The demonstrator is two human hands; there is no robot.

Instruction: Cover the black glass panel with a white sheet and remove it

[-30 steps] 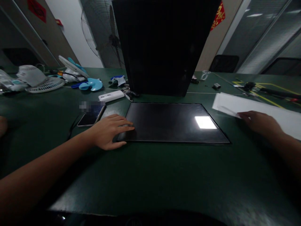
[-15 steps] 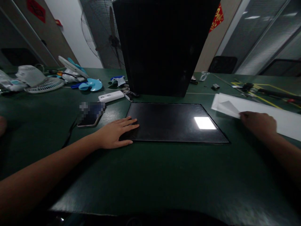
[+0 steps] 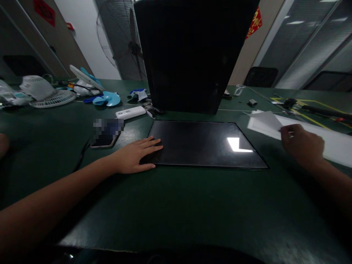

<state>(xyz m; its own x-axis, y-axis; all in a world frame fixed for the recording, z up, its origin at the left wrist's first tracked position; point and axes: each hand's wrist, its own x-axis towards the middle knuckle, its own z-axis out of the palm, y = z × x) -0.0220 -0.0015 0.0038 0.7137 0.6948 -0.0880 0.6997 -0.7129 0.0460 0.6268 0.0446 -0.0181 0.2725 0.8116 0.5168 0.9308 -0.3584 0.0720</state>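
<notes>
Green table [image 3: 176, 205], left hand [image 3: 134, 156] flat, released, on black panel [image 3: 203, 143], right hand [image 3: 302, 145] pinching white sheet [image 3: 265, 119]

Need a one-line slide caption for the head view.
Left hand flat on corner of black panel; right hand pinches a white sheet.

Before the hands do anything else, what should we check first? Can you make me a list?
1. Left hand lies flat on the near left corner of the black panel: ok.
2. Black panel lies flat on the green table: ok.
3. Right hand pinches the thin white sheet, which is raised off the table: ok.
4. Pinched sheet is free of the larger white sheet below it: cannot tell.
5. Phone lies apart from the left hand: ok.
6. Panel surface is clean: cannot tell, it is dark with a glare patch.
</notes>
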